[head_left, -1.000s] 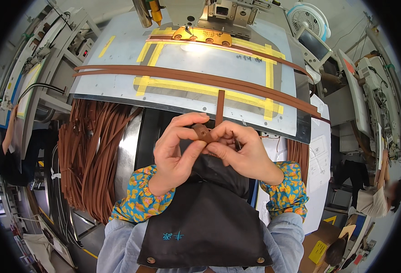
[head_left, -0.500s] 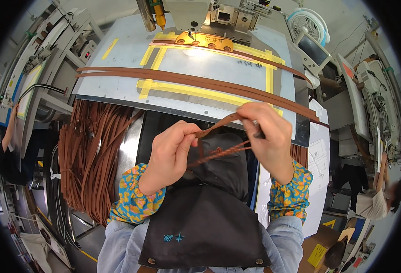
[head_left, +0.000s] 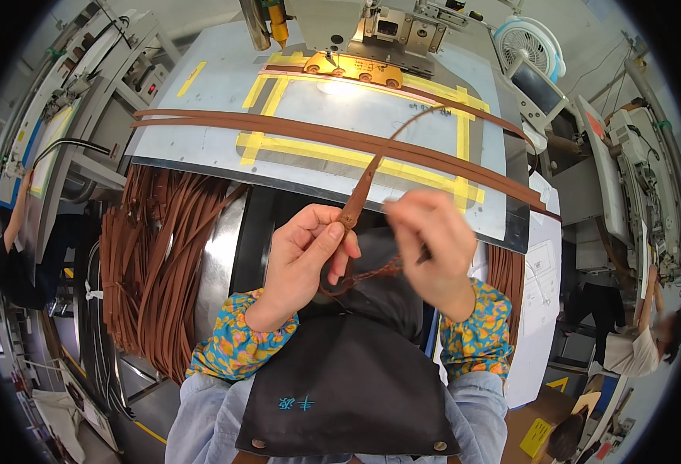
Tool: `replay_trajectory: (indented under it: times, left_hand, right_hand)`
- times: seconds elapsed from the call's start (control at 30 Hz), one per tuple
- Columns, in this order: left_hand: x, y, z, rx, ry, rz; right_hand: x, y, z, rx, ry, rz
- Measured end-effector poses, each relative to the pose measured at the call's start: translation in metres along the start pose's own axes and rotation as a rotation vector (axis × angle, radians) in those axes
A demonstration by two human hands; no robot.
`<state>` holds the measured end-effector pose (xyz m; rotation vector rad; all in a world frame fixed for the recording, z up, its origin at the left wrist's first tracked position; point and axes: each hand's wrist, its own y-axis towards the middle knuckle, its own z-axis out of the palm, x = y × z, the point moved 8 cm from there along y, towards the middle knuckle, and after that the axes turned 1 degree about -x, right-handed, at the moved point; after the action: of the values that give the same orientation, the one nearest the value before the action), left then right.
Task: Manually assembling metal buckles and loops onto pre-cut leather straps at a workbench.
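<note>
Between the thumb and fingers of my left hand [head_left: 309,247] is the end of a brown strap [head_left: 363,179]. The strap rises from my grip and arches away to the upper right, thinning to a narrow edge-on line over the table. My right hand [head_left: 437,251] is just to the right, apart from the strap and smeared by motion. Its fingers curl inward, and something small and dark shows at the palm, too hidden to name. Twisted reddish-brown threads [head_left: 375,271] hang below, running from under my left fingers toward my right hand.
Two long brown straps [head_left: 309,126] lie across the pale machine table [head_left: 201,143], marked with yellow tape. Behind stands a machine head [head_left: 394,27] with a lit yellow wheeled guide [head_left: 352,69]. A thick strap bundle [head_left: 151,271] hangs left; paper sheets [head_left: 537,309] lie right.
My right hand has released the strap and moved slightly down and left. The strap, stretched between both hands before, now springs up and away from my left hand alone.
</note>
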<state>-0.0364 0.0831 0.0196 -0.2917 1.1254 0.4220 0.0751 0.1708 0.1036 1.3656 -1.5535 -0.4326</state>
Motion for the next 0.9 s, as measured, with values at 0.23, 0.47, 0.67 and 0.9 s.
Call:
replay_trajectory:
  times: [0.23, 0.47, 0.67, 0.9]
  left_hand:
    - [-0.003, -0.006, 0.010, 0.006, 0.036, 0.088]
    - [-0.004, -0.008, 0.013, 0.006, 0.045, 0.149]
    - [-0.004, -0.007, 0.015, 0.015, 0.105, 0.193]
    - [-0.011, -0.009, 0.017, -0.025, 0.232, 0.312]
  right_hand:
    - [0.014, -0.006, 0.019, 0.114, 0.005, -0.126]
    - [0.012, -0.008, 0.017, 0.037, 0.006, -0.136]
    - [0.007, -0.010, 0.018, 0.133, 0.129, -0.043]
    - [0.008, -0.006, 0.013, 0.071, 0.090, 0.010]
